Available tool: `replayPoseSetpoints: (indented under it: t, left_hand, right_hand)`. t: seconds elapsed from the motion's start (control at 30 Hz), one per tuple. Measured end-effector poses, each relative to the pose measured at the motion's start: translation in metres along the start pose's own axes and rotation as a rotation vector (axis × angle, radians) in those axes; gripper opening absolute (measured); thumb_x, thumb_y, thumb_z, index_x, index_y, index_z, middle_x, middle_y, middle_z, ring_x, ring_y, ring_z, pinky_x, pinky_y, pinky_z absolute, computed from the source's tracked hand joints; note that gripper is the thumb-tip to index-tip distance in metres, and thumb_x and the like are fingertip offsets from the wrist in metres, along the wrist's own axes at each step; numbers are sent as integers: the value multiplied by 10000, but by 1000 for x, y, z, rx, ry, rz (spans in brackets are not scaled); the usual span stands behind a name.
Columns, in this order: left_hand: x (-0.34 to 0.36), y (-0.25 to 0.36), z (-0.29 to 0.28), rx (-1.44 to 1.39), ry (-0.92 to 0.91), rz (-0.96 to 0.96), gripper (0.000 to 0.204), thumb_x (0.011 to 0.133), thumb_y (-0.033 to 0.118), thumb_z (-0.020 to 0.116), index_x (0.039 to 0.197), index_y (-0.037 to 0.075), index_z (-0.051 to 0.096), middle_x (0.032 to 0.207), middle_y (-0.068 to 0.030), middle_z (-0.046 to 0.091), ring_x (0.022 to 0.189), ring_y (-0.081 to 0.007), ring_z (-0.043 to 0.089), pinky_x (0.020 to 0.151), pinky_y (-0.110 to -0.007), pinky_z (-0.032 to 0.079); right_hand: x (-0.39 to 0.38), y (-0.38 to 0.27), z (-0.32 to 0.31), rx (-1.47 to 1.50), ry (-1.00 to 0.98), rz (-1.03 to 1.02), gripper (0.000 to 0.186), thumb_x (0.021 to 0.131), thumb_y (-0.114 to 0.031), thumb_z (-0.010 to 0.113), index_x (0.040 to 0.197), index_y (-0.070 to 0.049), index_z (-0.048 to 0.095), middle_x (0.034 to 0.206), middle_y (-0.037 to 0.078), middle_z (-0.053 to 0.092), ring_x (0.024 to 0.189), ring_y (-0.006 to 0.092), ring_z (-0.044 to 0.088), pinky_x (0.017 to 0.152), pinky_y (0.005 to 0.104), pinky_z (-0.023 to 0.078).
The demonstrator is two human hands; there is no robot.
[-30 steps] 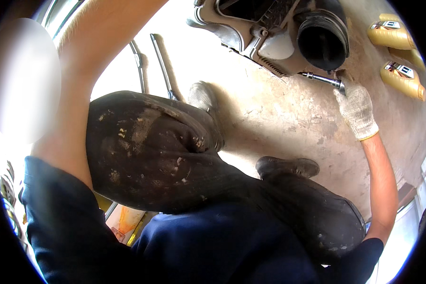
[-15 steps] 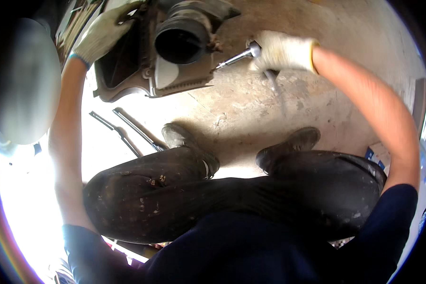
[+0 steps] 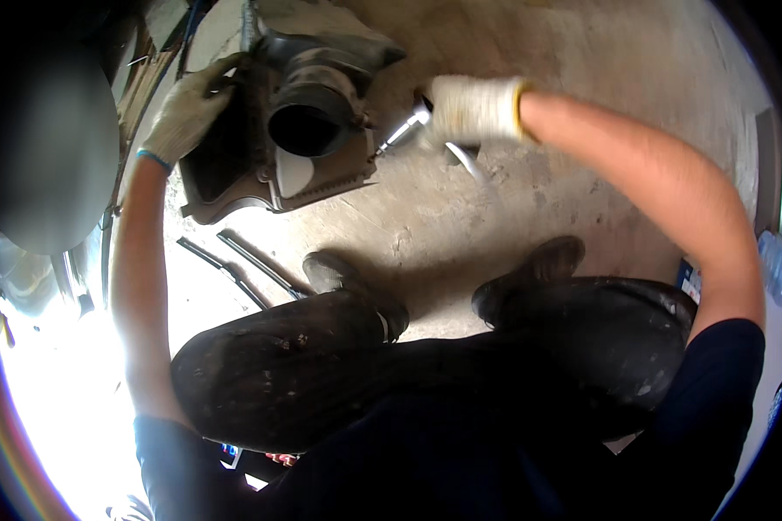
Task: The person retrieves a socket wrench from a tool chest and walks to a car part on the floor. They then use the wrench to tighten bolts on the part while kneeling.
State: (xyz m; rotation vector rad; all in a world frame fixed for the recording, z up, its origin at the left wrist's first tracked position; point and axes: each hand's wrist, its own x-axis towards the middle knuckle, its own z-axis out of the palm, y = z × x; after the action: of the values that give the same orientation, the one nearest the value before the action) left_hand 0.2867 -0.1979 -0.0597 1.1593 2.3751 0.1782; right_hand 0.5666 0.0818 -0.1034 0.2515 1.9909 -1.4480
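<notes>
A dark plastic air filter housing (image 3: 321,178) with a wide round duct opening lies on the floor ahead of me. My left hand (image 3: 187,113), in a white knit glove, grips its far left edge; some fingertips are hidden against the dark plastic. My gloved right hand (image 3: 469,108) is wrapped around a pistol-grip tool with a slim silver shaft (image 3: 401,133). The shaft slants down to the left, its tip at the housing's right edge; I cannot tell whether they touch. A pale curved piece, perhaps a hose, hangs blurred beneath this hand.
Two wiper blades (image 3: 256,262) lie on the floor left of my shoes (image 3: 330,271). A large blurred rounded object (image 3: 52,148) stands close at the far left. At the right edge is a clear plastic bottle (image 3: 772,260).
The whole view has shifted, so the housing sits lower in the picture. My right hand and the tool appear farther left, with the tip still by the housing's right edge.
</notes>
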Motion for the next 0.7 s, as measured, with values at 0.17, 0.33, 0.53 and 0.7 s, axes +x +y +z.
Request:
replayPoseSetpoints:
  t: [0.17,0.33,0.53,0.7]
  left_hand:
    - [-15,-20,-19,-35,-30,-85,565,925,196,576,1485,122,569,1463,-185,598,1357,-317,561,1169,-442,434]
    - [4,32,-21,36,-54,-42,534,895,199,581,1427,220,630,1298,-184,700,1204,-398,657,1051,-472,515]
    - [-3,24,-6,-48,-25,-5,524,901,171,590,1423,209,632,1262,-205,708,1188,-406,660,1031,-480,519]
    - [-1,21,-13,-51,-22,-3,510,894,151,594,1398,196,651,1265,-204,709,1196,-405,658,1035,-477,516]
  right_hand:
    - [20,-25,-3,-994,297,-389,299,934,-153,573,1191,-28,662,1052,237,733,942,399,726,820,506,584]
    - [5,15,-12,-225,-101,233,612,828,-292,799,1295,32,571,1008,209,722,842,338,734,812,447,592]
    - [-4,44,8,-816,246,-277,422,782,-135,816,1155,-36,647,864,168,668,807,348,690,761,447,575]
    - [17,67,-10,-100,-25,111,410,797,-144,853,1134,-27,651,919,121,710,800,276,734,710,408,599]
